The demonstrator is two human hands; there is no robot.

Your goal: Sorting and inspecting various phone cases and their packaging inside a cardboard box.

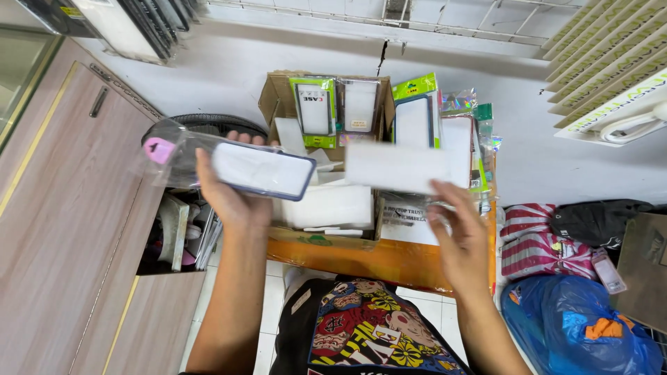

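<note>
We raise our left hand [233, 198], fingers wrapped around a phone case [262, 170] in a clear sleeve, beside our right hand [460, 232], which pinches a blurred white card [397, 167] over the cardboard box [278, 97] of packaged cases.

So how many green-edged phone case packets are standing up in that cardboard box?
2: one green-edged packet at the box's left, another at its right, beside the wall. More may be hidden behind the blurred white card held up in front.
</note>
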